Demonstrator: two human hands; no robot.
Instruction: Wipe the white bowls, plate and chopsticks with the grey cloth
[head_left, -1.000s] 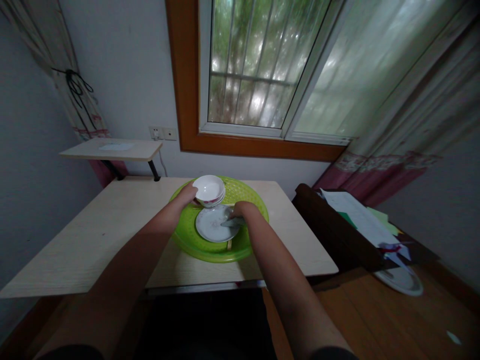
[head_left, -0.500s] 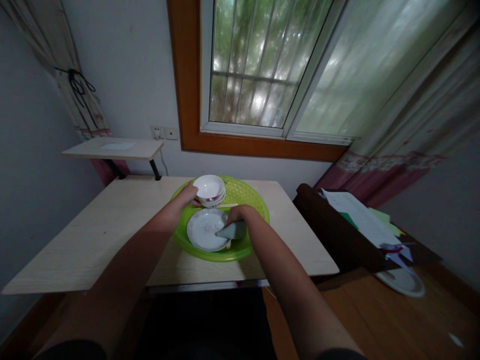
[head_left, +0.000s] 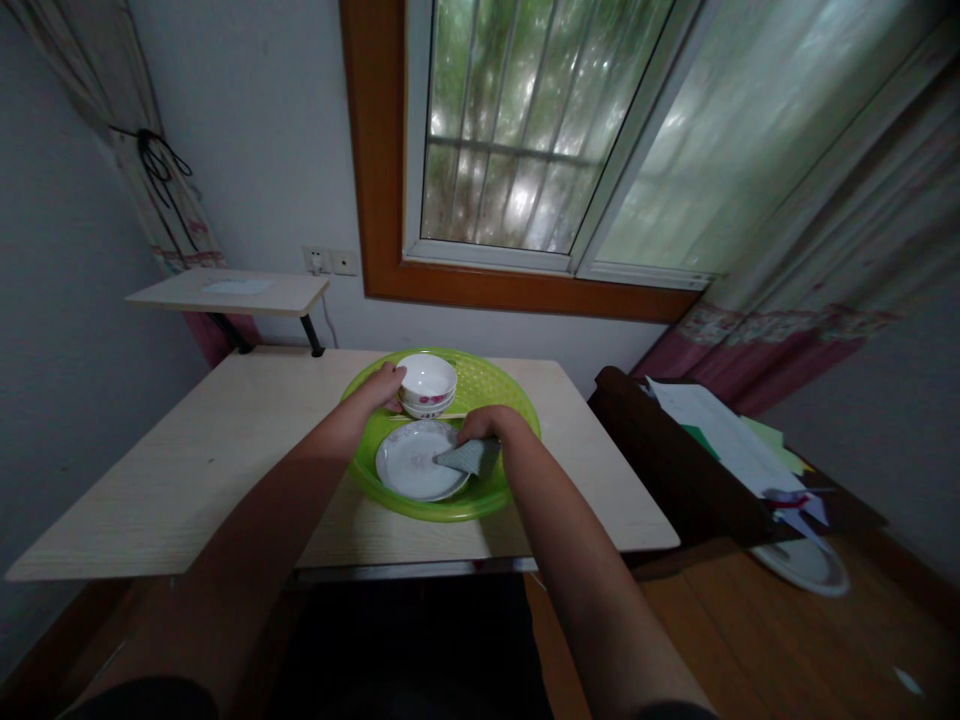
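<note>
My left hand (head_left: pixel 385 386) grips the left rim of the top white bowl (head_left: pixel 429 380), thumb at its edge. That bowl sits on a small stack of bowls with pink flower marks, in a round green plastic basket (head_left: pixel 448 513). My right hand (head_left: pixel 484 424) is closed on a grey-green cloth (head_left: pixel 474 458). The cloth hangs down over the right edge of a white plate (head_left: pixel 412 462), which lies in the near part of the basket. Between bowls and plate, light chopsticks (head_left: pixel 450 416) show in part; their right end is hidden by my hand.
The basket stands on a pale wooden table (head_left: pixel 225 470). A small raised shelf (head_left: pixel 277 290) with a paper stands at the back left. To the right is a dark brown piece of furniture (head_left: pixel 667 460) with papers on it. A window (head_left: pixel 517 130) is behind.
The top bowl and my left hand have shifted slightly to the right, and the bowl sits more squarely on the stack. My right hand and the cloth have barely moved.
</note>
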